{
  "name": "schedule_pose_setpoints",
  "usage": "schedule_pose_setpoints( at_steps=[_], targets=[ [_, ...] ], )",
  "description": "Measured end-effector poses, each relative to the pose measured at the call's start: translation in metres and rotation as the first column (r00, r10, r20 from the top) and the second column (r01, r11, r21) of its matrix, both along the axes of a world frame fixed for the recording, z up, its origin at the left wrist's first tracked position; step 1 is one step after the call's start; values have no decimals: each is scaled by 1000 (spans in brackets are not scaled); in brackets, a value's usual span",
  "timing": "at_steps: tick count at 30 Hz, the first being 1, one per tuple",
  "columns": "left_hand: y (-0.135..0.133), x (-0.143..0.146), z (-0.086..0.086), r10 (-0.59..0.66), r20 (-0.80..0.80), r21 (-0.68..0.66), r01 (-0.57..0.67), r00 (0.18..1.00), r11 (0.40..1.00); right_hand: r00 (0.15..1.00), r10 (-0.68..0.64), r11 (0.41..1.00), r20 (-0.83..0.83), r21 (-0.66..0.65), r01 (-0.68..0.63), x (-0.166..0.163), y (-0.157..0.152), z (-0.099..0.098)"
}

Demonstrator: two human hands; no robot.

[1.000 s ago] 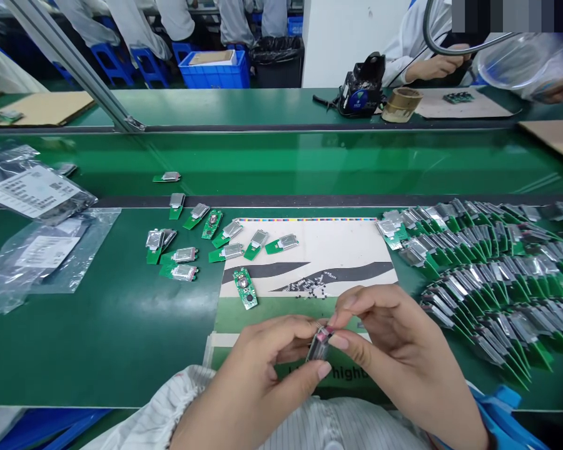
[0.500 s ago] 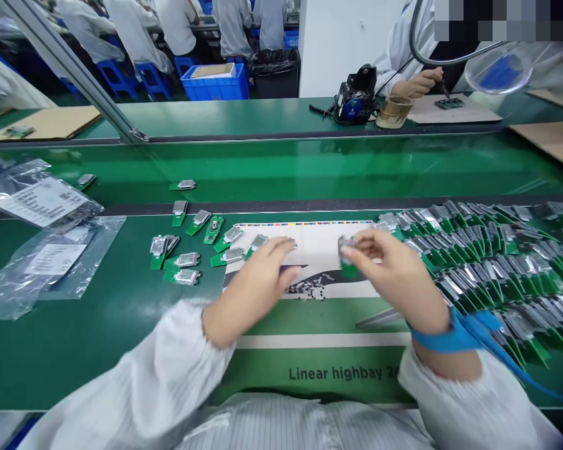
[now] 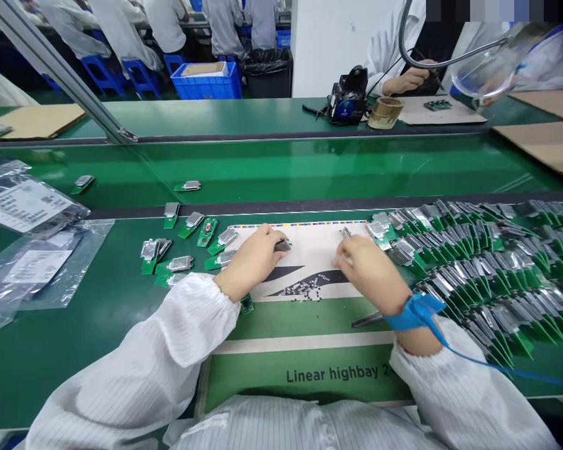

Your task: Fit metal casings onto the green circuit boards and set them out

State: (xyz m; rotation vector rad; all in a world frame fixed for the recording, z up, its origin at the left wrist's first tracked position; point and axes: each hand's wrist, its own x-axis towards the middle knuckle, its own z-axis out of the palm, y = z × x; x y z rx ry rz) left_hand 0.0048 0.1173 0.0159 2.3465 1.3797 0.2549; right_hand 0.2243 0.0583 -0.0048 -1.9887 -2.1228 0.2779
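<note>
My left hand point(image 3: 256, 259) is closed on a small circuit board point(image 3: 282, 245) with a grey metal module, above the printed white and green sheet point(image 3: 309, 340). My right hand point(image 3: 370, 272), blurred at the fingers, pinches another circuit board point(image 3: 346, 233); only its silvery end shows. Tiny black and white parts point(image 3: 303, 287) are scattered on the sheet between the hands. Tweezers point(image 3: 368, 319) lie partly under my right wrist, which wears a blue strap point(image 3: 415, 311). Another green board point(image 3: 247, 304) peeks out beside my left cuff.
Dense rows of boards point(image 3: 478, 269) fill the right side. Several loose boards point(image 3: 178, 264) lie at left, by clear plastic bags point(image 3: 42, 262). A green channel point(image 3: 263, 172) runs behind, with boards in it. Across it are a tape roll point(image 3: 385, 114), a magnifier point(image 3: 485, 75) and a co-worker's hand point(image 3: 410, 80).
My left hand has lifted a board, its module now showing at the fingertips. My right hand has shifted slightly left and turned its board mostly out of sight. The camera view has shifted a little.
</note>
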Motion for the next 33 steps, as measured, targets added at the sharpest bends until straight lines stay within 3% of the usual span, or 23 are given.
schedule_pose_setpoints(
  at_steps=[3, 6, 10, 15, 24, 28, 33],
  targets=[
    [-11, -5, 18, 16, 96, -37, -13, 995, 999, 990, 135, 990, -25, -39, -136, -8, -17, -10],
    [-28, -9, 32, 37, 180, -99, -19, 983, 995, 986, 160, 986, -40, -43, -162, -11, -24, -23],
    [-51, -14, 39, 127, 311, -285, -35, 942, 958, 980, 166, 986, -111, -13, -169, -11, -27, -26],
    [-72, -18, 34, 241, 436, -495, 7, 867, 869, 935, 175, 984, -309, 42, -171, -8, -36, -14],
    [-100, -11, 22, 437, 522, -728, 115, 732, 676, 746, 256, 966, -614, 190, -176, -1, -67, 24],
    [-105, -5, 27, 424, 536, -707, 112, 730, 699, 646, 199, 980, -737, 166, -112, -2, -79, 34],
    [-110, 2, 37, 438, 543, -684, 76, 716, 725, 640, 240, 969, -730, 221, -111, -6, -88, 47]
  ],
)
